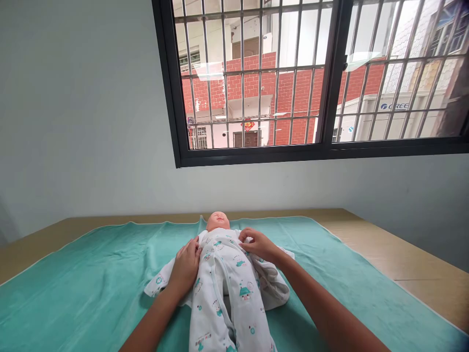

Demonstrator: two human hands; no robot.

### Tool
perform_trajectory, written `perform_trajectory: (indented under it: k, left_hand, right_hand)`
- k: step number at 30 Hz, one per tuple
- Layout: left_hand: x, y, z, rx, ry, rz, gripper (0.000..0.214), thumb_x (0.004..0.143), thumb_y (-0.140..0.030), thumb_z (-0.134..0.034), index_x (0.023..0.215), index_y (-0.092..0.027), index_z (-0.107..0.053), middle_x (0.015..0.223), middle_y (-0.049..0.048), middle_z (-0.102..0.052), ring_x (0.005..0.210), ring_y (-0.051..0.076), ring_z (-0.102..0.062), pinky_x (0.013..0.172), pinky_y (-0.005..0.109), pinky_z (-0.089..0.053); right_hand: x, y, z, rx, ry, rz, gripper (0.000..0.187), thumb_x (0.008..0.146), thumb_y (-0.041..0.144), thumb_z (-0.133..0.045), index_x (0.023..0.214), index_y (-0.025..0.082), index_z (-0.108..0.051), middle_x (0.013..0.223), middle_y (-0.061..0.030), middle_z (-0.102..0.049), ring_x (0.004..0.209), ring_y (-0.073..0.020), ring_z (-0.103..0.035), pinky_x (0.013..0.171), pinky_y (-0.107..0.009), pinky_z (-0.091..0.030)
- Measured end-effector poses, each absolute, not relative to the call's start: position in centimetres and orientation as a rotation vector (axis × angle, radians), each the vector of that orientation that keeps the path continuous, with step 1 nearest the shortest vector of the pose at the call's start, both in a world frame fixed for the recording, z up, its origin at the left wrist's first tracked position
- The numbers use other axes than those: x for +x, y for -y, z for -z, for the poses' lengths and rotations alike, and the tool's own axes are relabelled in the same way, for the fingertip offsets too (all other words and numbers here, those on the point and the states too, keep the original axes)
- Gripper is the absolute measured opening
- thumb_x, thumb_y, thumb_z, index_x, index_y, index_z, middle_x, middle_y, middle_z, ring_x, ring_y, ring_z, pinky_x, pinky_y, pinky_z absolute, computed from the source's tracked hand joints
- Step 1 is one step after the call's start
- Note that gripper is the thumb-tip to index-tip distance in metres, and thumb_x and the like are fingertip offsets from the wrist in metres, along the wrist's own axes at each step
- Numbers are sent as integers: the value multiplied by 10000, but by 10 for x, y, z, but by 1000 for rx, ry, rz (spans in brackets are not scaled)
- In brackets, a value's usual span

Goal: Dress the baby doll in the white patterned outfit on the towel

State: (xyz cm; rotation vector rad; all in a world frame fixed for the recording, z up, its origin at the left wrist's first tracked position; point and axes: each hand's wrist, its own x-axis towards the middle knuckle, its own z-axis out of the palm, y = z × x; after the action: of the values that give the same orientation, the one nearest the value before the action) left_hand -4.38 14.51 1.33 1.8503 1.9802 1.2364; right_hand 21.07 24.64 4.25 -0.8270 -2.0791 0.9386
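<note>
The doll point(218, 221) lies on its back on a green sheet point(102, 274), and the sheet is spread over the worktop point(370, 235). A white suit point(241, 266) with little pictures on it lies on top of the doll, from the neck down. So that much looks done: the suit is laid out along the doll, with its two legs side by side. Some looks not done yet. A long slit point(224, 293) gapes down the middle of the suit and along one leg. To the left of the doll, a sleeve point(159, 282) sticks out. To the right of the doll, some cloth point(275, 289) sits in a bunch. I cannot tell if the doll's arms are inside any sleeves.

The doll's head is at the far end and the suit's legs come toward the person. The long way of the suit runs from near to far, almost straight, with the top leaning a bit left. The ends of the legs are out of view.

The left hand point(187, 264) rests along the doll's left side, fingers close together; I cannot tell if its grip has any cloth. The right hand point(258, 243) is by the doll's right shoulder. Its thumb and finger curl near each other at the suit, but I cannot tell if they pinch it.
</note>
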Motion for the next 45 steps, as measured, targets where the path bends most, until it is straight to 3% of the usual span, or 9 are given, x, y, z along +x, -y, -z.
perform_trajectory:
  k: [2,4,9,15,19,25,30,32,45]
  left_hand:
    - [-42,-144,-15,1893,-2060,-1172,423,960,-334,-332,1318,-164,-481,1290,143,-599,1209,274,-526,1046,426,-356]
    - [-40,-144,-16,1919,-2125,-1128,425,969,-318,-311,1319,-141,-475,1293,146,-602,1187,262,-544,1022,408,-383]
    - [-36,-143,-15,2037,-2285,-978,366,994,-300,-286,1270,-162,-482,1292,124,-611,1181,226,-564,990,355,-410]
    - [-34,-152,-18,2108,-2474,-744,334,1005,-280,-221,1070,-150,-522,973,132,-689,939,259,-652,802,347,-455]
    - [-35,-166,-31,2130,-2532,-640,257,966,-240,-315,1060,-136,-530,865,147,-690,810,283,-674,659,325,-436]
    - [-40,-175,-36,2204,-2492,-736,214,934,-242,-366,933,-175,-570,801,95,-681,725,248,-648,625,311,-438]
    - [-43,-170,-11,2267,-2350,-1076,278,944,-275,-347,946,-164,-602,1058,144,-656,1062,286,-556,948,417,-419]
    - [-43,-167,-3,2230,-2295,-1189,308,938,-291,-345,1000,-143,-608,1098,173,-641,1083,301,-541,985,446,-395]
    - [-46,-155,-16,1550,-2004,-1422,279,876,-400,-359,839,-197,-548,685,25,-650,592,183,-597,570,286,-458]
  right_hand:
    - [212,-244,-46,-815,2140,-785,111,760,288,-645,700,211,-594,1156,-36,-637,1062,-212,-553,908,-318,-403]
    - [212,-244,-43,-856,2187,-632,126,794,281,-601,696,214,-559,1200,-35,-628,1067,-207,-558,918,-320,-394]
    - [207,-247,-26,-998,2176,-448,127,845,268,-507,727,224,-492,715,23,-599,665,-151,-489,652,-254,-336]
    - [194,-250,-18,-1093,2121,-314,173,882,215,-423,712,224,-393,625,41,-464,581,-132,-335,577,-250,-221]
    - [189,-263,-18,-1194,2041,-278,166,842,137,-425,711,228,-379,578,51,-392,550,-137,-281,560,-266,-174]
    - [187,-263,-8,-1253,1955,-291,83,860,191,-457,785,223,-466,635,28,-493,567,-144,-366,564,-259,-191]
    - [187,-251,-2,-1123,2014,-294,85,885,224,-474,882,227,-559,898,-27,-631,788,-176,-531,676,-257,-308]
    - [188,-250,-2,-1078,2032,-314,127,901,238,-463,928,228,-587,976,-40,-652,875,-189,-556,746,-268,-342]
    - [193,-271,-10,-1036,1946,-739,366,891,423,-438,931,200,-725,1088,-68,-716,994,-231,-636,866,-310,-457]
